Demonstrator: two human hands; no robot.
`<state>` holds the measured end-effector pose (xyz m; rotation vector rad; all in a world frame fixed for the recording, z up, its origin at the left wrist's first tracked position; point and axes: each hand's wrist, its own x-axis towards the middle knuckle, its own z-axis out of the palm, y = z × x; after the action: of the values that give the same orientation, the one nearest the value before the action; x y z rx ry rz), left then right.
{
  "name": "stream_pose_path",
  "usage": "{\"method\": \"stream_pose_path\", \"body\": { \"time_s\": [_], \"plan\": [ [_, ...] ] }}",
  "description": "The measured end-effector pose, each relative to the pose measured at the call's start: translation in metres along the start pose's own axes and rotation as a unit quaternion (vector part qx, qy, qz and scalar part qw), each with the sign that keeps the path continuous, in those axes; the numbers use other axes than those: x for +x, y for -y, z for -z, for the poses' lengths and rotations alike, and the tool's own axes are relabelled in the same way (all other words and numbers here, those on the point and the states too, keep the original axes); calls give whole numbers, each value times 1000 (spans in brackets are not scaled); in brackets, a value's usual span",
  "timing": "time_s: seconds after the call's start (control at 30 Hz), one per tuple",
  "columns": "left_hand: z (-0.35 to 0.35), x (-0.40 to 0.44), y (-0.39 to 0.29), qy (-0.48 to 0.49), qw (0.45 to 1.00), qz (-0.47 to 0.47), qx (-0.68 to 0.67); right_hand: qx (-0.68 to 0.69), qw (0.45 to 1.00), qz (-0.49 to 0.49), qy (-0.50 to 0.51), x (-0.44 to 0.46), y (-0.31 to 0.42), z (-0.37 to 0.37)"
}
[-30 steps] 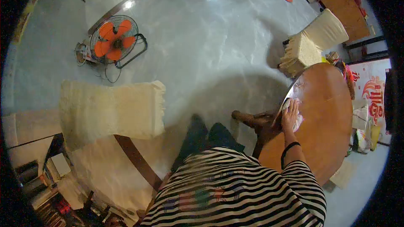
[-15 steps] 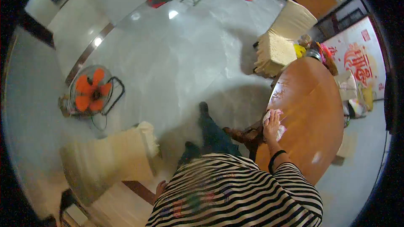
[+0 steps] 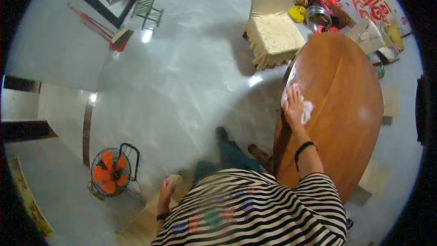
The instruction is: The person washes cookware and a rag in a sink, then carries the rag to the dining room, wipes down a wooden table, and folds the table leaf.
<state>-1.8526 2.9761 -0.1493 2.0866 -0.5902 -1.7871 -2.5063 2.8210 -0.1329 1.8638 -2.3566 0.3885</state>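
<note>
My right hand (image 3: 294, 103) presses a crumpled white and pink cloth (image 3: 307, 111) onto the brown wooden table (image 3: 339, 109), near its left edge. The fingers point away from me and lie over the cloth, which shows on both sides of the hand. A wet-looking, shiny patch lies on the wood just beyond the fingertips. On the other side of my body, my left hand (image 3: 167, 187) is held low beside a cream-covered chair (image 3: 144, 216). Its fingers look loosely bent with nothing visible in them; whether it touches the chair is unclear.
Another cream-covered chair (image 3: 275, 34) stands at the table's far left. Beyond the table are a metal pot (image 3: 317, 17) and a yellow bag (image 3: 297, 13). An orange-bladed fan (image 3: 110, 171) sits on the floor at left. A green folding stool (image 3: 146, 9) and a dustpan (image 3: 120, 41) are farther off.
My right hand and the cloth have slid farther along the table, away from me. My left arm has come out from my side. The view has turned to the right.
</note>
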Motion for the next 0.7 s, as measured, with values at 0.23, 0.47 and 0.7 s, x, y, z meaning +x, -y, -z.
{"method": "stream_pose_path", "body": {
  "time_s": [0.23, 0.47, 0.7],
  "plan": [
    [-32, 38, -157, 56, 962, -20, 267, -15, 996, -92, 5, 89, -27, -18],
    [-1, 196, -229, 133, 958, 24, 254, 41, 977, -161, 133, -24, 62, 35],
    [-109, 289, -503, 100, 837, -221, 490, -14, 969, -245, 37, 106, 3, -3]
  ]
}}
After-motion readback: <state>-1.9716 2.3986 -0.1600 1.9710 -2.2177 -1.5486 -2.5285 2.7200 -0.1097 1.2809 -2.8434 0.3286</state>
